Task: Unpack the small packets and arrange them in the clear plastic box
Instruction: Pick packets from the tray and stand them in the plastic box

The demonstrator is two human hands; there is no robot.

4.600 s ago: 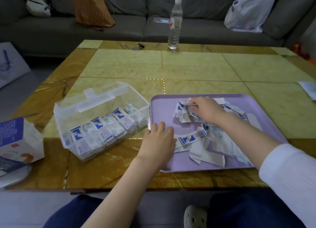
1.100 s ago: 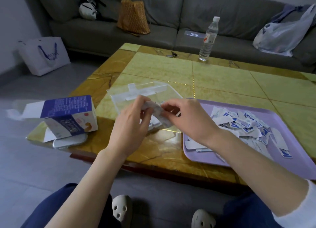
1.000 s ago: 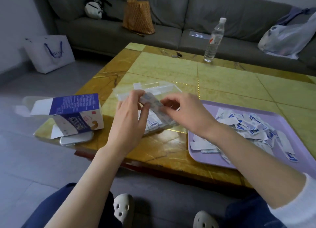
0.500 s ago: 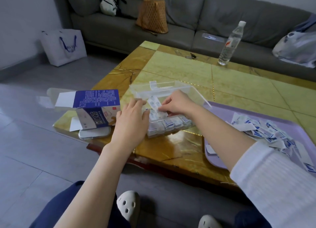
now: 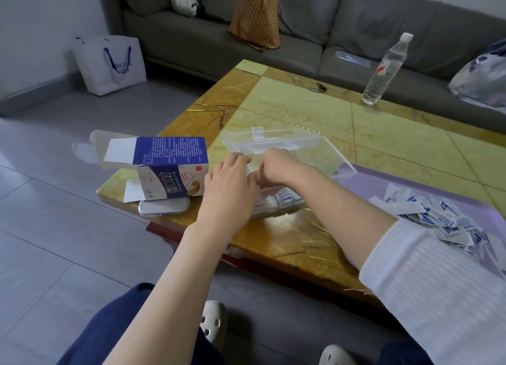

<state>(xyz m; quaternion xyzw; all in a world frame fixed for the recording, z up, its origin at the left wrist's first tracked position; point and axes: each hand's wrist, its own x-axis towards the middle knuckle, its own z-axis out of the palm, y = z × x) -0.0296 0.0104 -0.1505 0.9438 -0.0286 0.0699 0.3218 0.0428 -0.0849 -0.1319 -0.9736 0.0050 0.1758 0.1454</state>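
Clear plastic box, its lid tipped back, sits on the yellow marble-patterned table, directly under both hands. The left hand lies over the box's near left corner, fingers straight and pressed together, fingertips at the rim. Just right of it, the right hand reaches down into the box with its fingers curled toward the left hand. Whether they pinch a packet cannot be told from this angle. Below the right wrist, small packets in white and blue stand in a row along the box's near wall. Right of the right forearm lies a purple tray bearing a loose heap of torn wrappers and packets. Left of the left hand, a blue-and-white carton lies on its side with flaps open, resting on a phone. Far beyond the right hand, a water bottle stands upright near the table's far edge.
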